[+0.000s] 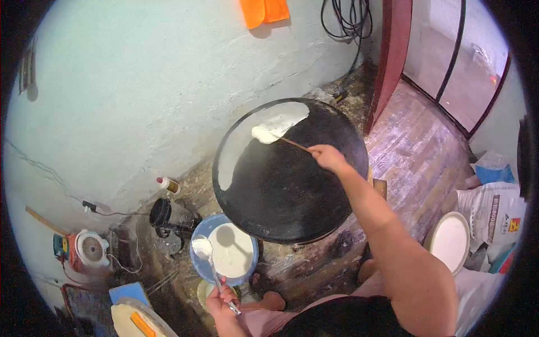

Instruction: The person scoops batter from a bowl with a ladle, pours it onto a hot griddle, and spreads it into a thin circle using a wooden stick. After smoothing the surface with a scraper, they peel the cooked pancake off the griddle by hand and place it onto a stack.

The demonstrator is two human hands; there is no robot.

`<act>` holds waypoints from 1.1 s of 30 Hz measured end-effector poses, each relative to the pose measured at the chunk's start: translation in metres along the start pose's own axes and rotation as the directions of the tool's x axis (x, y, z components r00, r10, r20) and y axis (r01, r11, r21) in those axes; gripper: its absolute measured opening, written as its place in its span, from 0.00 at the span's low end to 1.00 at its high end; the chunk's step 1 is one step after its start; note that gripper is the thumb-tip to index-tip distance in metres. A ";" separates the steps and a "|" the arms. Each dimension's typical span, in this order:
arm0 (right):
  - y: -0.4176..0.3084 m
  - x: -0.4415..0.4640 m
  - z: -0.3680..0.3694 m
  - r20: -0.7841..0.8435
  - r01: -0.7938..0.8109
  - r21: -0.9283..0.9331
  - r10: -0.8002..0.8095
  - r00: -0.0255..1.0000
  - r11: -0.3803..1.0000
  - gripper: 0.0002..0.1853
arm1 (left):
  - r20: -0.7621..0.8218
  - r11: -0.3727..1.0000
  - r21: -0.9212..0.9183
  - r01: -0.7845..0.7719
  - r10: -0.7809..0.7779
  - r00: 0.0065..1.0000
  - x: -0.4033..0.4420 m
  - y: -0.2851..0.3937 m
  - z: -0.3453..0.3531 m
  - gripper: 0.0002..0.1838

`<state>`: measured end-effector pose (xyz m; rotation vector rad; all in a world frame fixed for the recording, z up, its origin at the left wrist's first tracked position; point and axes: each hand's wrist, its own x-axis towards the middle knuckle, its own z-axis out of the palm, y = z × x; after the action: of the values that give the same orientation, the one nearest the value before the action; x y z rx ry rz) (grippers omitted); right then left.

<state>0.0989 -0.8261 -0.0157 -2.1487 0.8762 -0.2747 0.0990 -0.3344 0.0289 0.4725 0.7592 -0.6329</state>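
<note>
Blue basin (209, 226) of white batter (238, 255), partly hidden by ladle (202, 249) clasped in left fingers (225, 291); right fingers (318, 151) pinch stick (295, 144).

Pale rough wall (140, 84), scuffed plank-patterned floor (410, 163) — purplish sheen beside reddish door frame (393, 53)

A rough, makeshift kitchen, though whether in a home or a small food workshop cannot be told; the large round black griddle (286, 194) at the centre, partly coated with pale batter (287, 121), shows it, as does the blue basin (196, 251) of pale mixture (238, 255) at seven o'clock; the plain, marked wall (123, 84) at ten, the stained floor (415, 149) at three, the coiled cable (349, 35) hung at one and the small fan unit (91, 249) at eight look improvised; a printed sack (477, 210) sits just past three.
</note>
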 end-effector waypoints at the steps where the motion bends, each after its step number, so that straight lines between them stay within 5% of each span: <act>1: -0.008 -0.004 -0.011 0.012 -0.130 0.011 0.129 0.992 0.992 0.15 | 0.001 1.000 0.022 -0.022 0.022 1.000 0.001 -0.002 0.000 0.15; 4: 0.021 0.023 0.033 -0.027 -0.063 0.105 0.067 0.997 0.992 0.15 | 0.035 0.997 0.054 -0.048 0.046 0.998 -0.002 -0.005 0.002 0.15; 9: -0.026 -0.023 0.004 0.124 0.012 -0.096 0.000 0.992 0.995 0.15 | 0.056 0.999 0.045 -0.004 0.001 0.998 -0.001 -0.002 -0.003 0.17; 11: -0.013 -0.037 -0.020 0.080 -0.028 -0.130 0.039 0.996 0.991 0.15 | 0.062 0.998 0.055 -0.010 0.007 0.998 -0.004 -0.002 -0.002 0.16; 12: -0.002 -0.042 -0.022 -0.077 -0.062 -0.174 0.049 0.996 0.983 0.16 | 0.071 0.998 0.065 -0.023 0.018 0.997 -0.004 -0.002 -0.002 0.15; 14: 0.024 -0.038 -0.014 -0.201 -0.207 0.004 0.204 0.958 0.978 0.16 | 0.087 0.998 0.062 -0.028 0.022 0.996 -0.005 -0.004 -0.004 0.15; 16: 0.037 -0.019 0.024 -0.149 -0.029 0.013 0.031 0.988 0.999 0.16 | 0.105 0.997 0.070 -0.034 0.026 0.994 -0.006 -0.005 0.000 0.16; 22: -0.036 -0.046 0.009 0.197 0.029 -0.005 -0.027 0.980 1.000 0.15 | 0.105 1.000 0.003 -0.016 0.015 0.994 -0.004 0.002 -0.008 0.17; 26: -0.020 -0.029 0.041 0.094 0.002 -0.015 -0.001 0.996 1.000 0.15 | 0.093 0.999 0.013 -0.038 0.036 0.995 -0.006 -0.002 -0.008 0.16; 27: -0.013 -0.025 0.061 0.091 0.101 -0.024 -0.098 0.991 0.995 0.15 | 0.115 1.000 0.017 -0.024 0.022 0.993 -0.007 -0.001 -0.008 0.16; 30: -0.031 -0.041 0.042 0.237 0.164 -0.051 -0.147 0.960 0.985 0.15 | 0.127 1.000 0.019 -0.011 0.009 0.992 -0.006 0.000 -0.011 0.15; 33: -0.030 -0.070 -0.006 0.180 0.090 -0.137 -0.064 0.981 0.986 0.14 | 0.133 0.998 0.064 -0.026 0.017 0.991 -0.006 0.003 -0.014 0.17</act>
<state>0.0598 -0.7695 0.0162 -2.3044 0.7316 -0.0598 0.0913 -0.3216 0.0245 0.4933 0.6088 -0.6636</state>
